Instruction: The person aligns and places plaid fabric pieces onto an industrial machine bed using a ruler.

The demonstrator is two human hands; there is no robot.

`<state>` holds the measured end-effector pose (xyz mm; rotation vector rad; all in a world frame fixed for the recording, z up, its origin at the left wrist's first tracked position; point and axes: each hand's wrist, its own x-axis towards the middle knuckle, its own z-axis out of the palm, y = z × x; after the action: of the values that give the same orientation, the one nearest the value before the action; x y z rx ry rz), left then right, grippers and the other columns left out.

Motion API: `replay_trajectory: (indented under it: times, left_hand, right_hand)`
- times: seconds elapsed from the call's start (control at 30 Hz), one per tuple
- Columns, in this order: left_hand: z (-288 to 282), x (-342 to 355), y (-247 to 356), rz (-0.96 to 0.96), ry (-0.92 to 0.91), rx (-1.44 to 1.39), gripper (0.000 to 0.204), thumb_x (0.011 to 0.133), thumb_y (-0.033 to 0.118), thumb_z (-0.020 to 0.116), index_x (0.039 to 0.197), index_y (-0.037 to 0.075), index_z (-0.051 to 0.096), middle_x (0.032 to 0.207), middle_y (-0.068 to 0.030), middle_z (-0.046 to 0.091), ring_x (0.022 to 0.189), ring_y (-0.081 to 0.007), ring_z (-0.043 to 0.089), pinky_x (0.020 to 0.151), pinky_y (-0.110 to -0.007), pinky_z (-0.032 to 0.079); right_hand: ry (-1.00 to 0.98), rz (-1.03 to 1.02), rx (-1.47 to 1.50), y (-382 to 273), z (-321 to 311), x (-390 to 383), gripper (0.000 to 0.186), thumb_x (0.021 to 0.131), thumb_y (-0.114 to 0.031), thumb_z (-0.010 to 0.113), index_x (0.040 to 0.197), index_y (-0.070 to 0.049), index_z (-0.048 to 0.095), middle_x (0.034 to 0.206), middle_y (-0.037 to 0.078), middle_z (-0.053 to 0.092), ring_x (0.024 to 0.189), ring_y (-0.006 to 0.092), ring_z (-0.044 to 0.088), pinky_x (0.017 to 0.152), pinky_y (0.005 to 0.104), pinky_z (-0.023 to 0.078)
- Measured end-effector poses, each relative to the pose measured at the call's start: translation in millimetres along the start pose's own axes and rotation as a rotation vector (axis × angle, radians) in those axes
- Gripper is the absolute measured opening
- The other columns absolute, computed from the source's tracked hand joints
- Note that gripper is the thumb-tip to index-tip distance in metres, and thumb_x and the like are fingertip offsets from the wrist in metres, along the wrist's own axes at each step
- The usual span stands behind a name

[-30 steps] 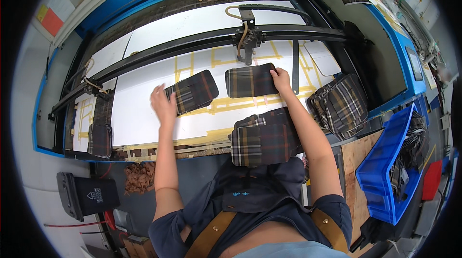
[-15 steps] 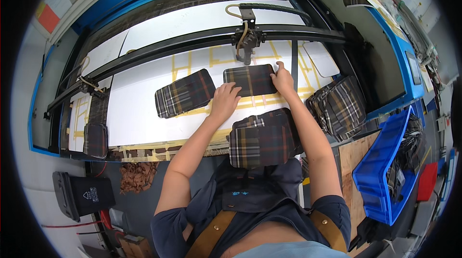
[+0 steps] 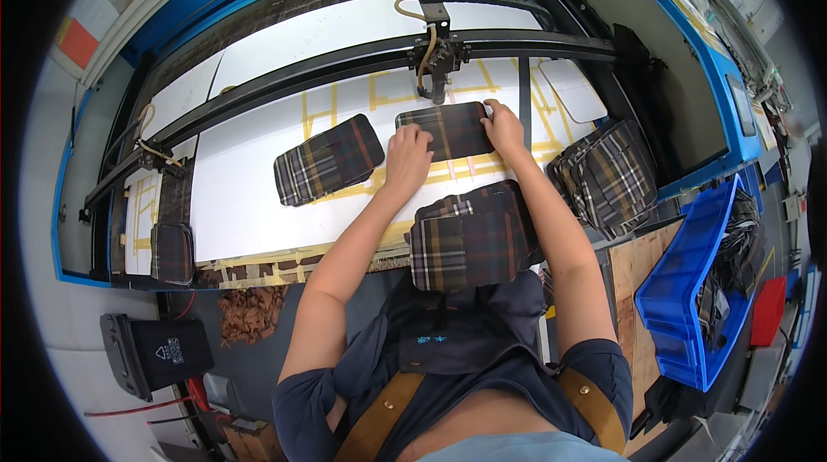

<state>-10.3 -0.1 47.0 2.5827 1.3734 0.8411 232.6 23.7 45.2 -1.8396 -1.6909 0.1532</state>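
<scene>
A dark plaid fabric panel (image 3: 444, 132) with rounded corners lies flat on the white, yellow-taped machine bed (image 3: 241, 178), just below the machine head (image 3: 438, 57). My left hand (image 3: 408, 156) has its curled fingers on the panel's left edge. At the opposite edge, my right hand (image 3: 505, 129) pinches the right side between thumb and fingers. To the left rests a slanted stack of plaid panels (image 3: 329, 161). Closer to my body, a thicker plaid stack (image 3: 465, 242) sits between my forearms at the bed's front edge. The undersides of my fingers are hidden.
A black rail (image 3: 327, 79) crosses above the bed. More plaid panels (image 3: 603, 176) are piled at right, beside a white rounded plate (image 3: 573, 92); another small stack (image 3: 172, 253) sits far left. A blue bin (image 3: 680, 298) stands lower right, a black bin (image 3: 159, 350) lower left.
My left hand's fingers have shifted up along the panel's left edge. The right hand stays at the right edge. The whole view has moved slightly, and the stacks lie as before.
</scene>
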Motion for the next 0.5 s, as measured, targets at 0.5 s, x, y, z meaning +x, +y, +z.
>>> replay_trajectory:
  times: [0.5]
  left_hand:
    - [40.7, -7.4, -0.9, 0.090, 0.045, -0.012, 0.035, 0.093, 0.026, 0.064, 0.127, 0.018, 0.065, 0.141, -0.0096, 0.055, 0.136, -0.0312, 0.043, 0.113, -0.053, 0.031]
  right_hand:
    - [-0.067, 0.185, -0.601, 56.5, -17.0, 3.7, 0.024, 0.083, -0.013, 0.063, 0.096, 0.006, 0.068, 0.110, 0.027, 0.061, 0.102, 0.0427, 0.062, 0.083, 0.0458, 0.057]
